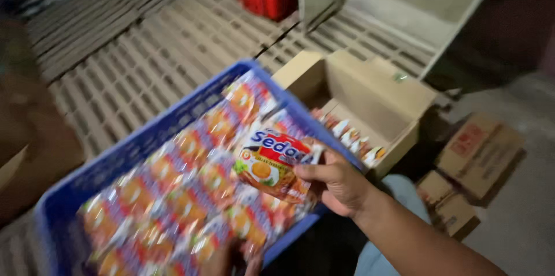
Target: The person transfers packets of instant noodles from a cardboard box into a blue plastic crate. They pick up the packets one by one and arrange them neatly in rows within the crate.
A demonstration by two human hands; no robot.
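While the slatted pallet floor [173, 50] spreads behind, a blue crate [124, 157] sits tilted in front, packed with rows of noodle packets [173, 201]. Just beside its far edge stands an open cardboard box [370, 94] with more packets inside. Right hand [338, 183]: grip clenched on one noodle packet [272, 163] above the crate. Left hand [231, 258]: only fingertips show at the crate's near edge; grip state unclear.

Orange-red noodle packet [270, 163], tilted, face up, above rows of like packets [173, 195] in blue crate [87, 175]
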